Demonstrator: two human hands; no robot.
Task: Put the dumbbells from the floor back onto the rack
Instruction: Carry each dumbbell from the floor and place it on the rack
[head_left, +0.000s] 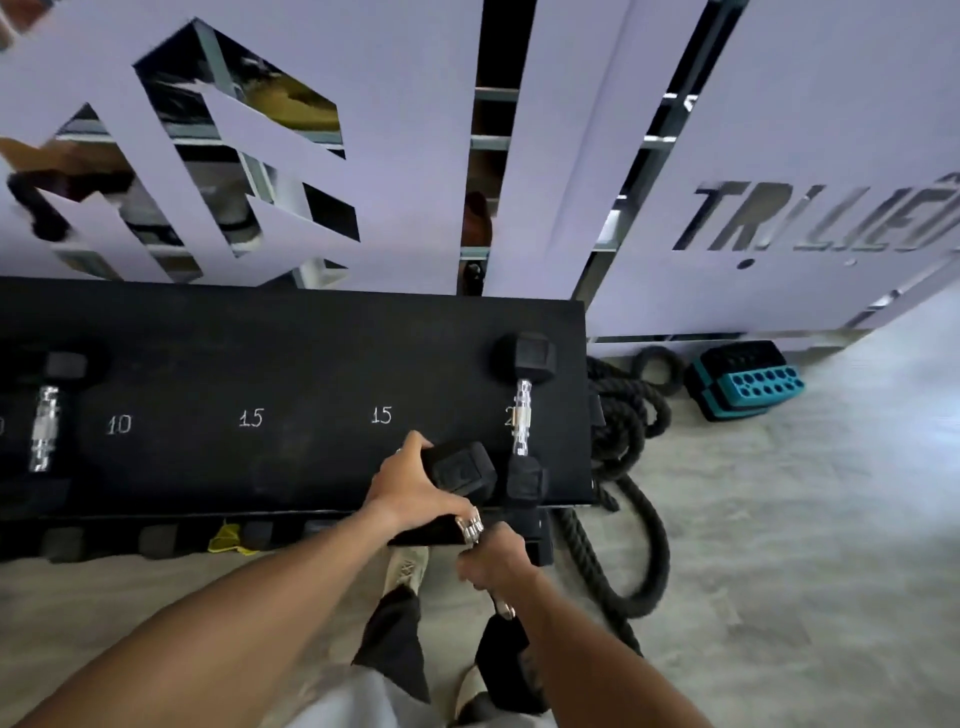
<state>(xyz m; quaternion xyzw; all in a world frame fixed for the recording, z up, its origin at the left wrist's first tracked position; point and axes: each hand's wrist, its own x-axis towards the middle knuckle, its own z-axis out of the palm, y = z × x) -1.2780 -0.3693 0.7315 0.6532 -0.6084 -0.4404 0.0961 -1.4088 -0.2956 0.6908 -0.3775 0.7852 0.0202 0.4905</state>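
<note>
A black hex dumbbell with a chrome handle lies tilted over the front edge of the black rack shelf, near a chalked "15". My left hand grips its far head, which rests on the shelf. My right hand is curled round the chrome handle, and the near head hangs below the shelf edge by my legs. Another dumbbell lies on the shelf at the far right, right next to the held one. A third dumbbell sits at the left end.
Chalk marks "10", "15", "15" label bare spots along the shelf. More dumbbell heads show on a lower tier. A thick black rope coils on the floor right of the rack, beside a teal-and-black block. A white cut-out wall stands behind.
</note>
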